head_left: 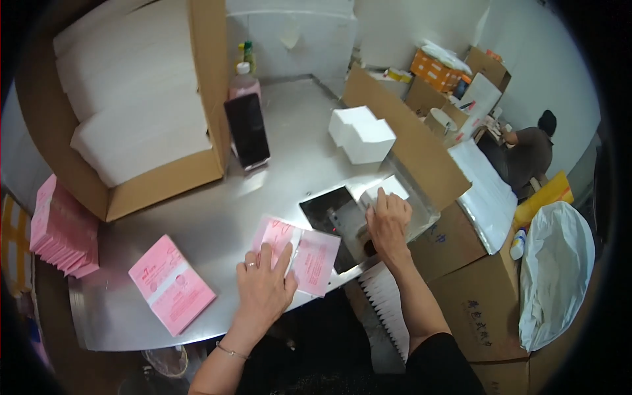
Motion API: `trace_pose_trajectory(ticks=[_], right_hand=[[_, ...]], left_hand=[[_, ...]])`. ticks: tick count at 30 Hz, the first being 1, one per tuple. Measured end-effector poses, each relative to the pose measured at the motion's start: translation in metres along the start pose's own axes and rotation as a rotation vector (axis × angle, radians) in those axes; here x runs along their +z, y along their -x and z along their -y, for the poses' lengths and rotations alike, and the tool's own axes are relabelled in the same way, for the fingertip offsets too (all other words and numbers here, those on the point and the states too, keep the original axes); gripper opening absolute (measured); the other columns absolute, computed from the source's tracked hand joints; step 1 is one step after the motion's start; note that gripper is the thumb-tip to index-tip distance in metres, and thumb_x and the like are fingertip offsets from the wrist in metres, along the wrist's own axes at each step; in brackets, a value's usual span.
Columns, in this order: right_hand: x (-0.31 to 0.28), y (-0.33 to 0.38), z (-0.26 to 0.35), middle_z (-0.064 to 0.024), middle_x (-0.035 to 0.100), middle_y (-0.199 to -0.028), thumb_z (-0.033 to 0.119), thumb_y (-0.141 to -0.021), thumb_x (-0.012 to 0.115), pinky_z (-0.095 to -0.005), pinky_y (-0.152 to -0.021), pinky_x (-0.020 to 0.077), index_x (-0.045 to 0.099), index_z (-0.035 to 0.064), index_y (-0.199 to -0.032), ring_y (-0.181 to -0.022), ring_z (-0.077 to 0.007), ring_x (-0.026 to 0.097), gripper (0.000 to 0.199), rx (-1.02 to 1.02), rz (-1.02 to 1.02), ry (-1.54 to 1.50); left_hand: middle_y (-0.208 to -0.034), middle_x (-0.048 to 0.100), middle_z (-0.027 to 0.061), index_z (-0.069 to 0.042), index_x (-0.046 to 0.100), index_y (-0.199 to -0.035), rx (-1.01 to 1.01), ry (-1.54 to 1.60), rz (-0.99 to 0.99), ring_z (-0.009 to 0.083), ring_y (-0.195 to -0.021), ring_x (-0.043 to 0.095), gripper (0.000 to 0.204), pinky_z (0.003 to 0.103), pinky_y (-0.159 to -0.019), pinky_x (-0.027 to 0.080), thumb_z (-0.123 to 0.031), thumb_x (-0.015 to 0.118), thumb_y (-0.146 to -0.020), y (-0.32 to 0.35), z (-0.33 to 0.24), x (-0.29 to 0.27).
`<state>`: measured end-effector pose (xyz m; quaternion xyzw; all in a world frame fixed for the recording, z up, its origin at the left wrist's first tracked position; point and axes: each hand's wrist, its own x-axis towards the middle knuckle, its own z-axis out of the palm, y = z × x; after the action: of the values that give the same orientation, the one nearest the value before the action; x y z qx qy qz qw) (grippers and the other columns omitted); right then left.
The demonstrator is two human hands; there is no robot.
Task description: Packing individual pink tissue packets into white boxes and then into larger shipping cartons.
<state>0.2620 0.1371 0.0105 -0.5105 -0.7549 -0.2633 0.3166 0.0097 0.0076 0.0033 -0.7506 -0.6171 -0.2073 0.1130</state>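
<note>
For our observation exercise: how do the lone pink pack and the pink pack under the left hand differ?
The lone pack is fully visible; the left hand partly hides the covered pack. The lone pack looks deeper pink, the covered pack paler. Both are pink, with a white strip, on the metal table.

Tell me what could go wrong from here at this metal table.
The pink packet under the left hand lies by the opening and near the table's front edge, so it might slip into one or off the other. The right hand is on a white stack beside that opening; fingers could slip in. The upright phone might topple if bumped.
</note>
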Motion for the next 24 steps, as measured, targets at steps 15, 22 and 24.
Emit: trace_pose_trajectory(ticks=[15,22,24], right_hand=[[0.010,0.016,-0.015,-0.0197,0.064,-0.117,-0.003,-0.078,0.062,-0.0470,-0.086,0.0485,0.061,0.0015,-0.122,-0.099,-0.0385,0.061,0.044,-0.018,0.028,-0.336],[-0.044,0.051,0.114,-0.0200,0.061,-0.106,0.009,-0.078,0.068,-0.0727,-0.108,0.0293,0.062,-0.0018,-0.123,-0.107,-0.0360,0.062,0.047,-0.426,0.262,-0.505],[-0.014,0.026,0.120,-0.0184,0.060,-0.098,0.015,-0.084,0.061,-0.0764,-0.105,0.0258,0.062,-0.0010,-0.112,-0.098,-0.0348,0.060,0.032,-0.350,0.476,-0.427]], left_hand=[[-0.109,0.055,0.0164,-0.008,0.063,-0.119,0.057,0.159,0.148,0.0329,-0.098,0.054,0.057,0.046,-0.077,0.045,-0.043,0.075,-0.076,-0.002,-0.012,-0.016],[-0.105,0.053,0.0175,-0.006,0.057,-0.126,-0.080,0.188,0.022,0.0368,-0.096,0.054,0.071,0.046,-0.076,0.044,-0.036,0.080,-0.066,0.007,-0.006,-0.017],[-0.103,0.053,0.0167,-0.004,0.052,-0.136,-0.024,0.211,-0.012,0.0349,-0.095,0.054,0.076,0.045,-0.075,0.044,-0.030,0.079,-0.070,0.010,-0.019,-0.012]])
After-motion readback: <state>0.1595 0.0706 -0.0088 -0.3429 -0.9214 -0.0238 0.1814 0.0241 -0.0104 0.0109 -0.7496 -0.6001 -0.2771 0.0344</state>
